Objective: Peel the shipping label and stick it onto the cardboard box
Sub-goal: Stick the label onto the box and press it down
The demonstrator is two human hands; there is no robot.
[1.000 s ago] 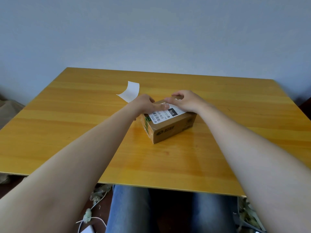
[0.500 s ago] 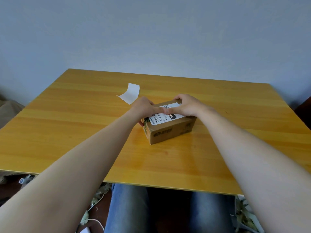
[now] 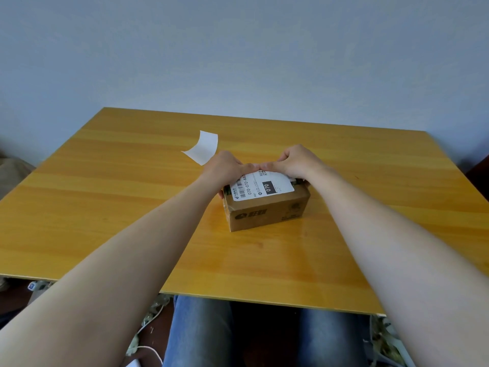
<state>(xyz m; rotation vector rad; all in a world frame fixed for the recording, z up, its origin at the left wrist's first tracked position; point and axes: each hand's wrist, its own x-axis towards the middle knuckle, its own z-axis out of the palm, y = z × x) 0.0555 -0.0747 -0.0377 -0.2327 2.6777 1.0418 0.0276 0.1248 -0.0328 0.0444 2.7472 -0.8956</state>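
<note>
The box [image 3: 266, 207] is set on the table [image 3: 105, 207], and the label [image 3: 260, 186] is laid on its top. The label's far edge is pressed down by the curled fingers of the left hand [image 3: 225, 168] and right hand [image 3: 297, 161], thumbs touching. A curled backing sheet [image 3: 202, 148] lies just beyond the left hand.

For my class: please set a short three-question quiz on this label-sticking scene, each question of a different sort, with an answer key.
1. True or false: the shipping label lies on top of the cardboard box.
2. Where does the curled backing paper lie? A) on the box B) on the table, beyond the left hand C) in the right hand
3. Fill in: both hands press along the label's ____ edge.

Key: 1 true; 2 B; 3 far
</note>
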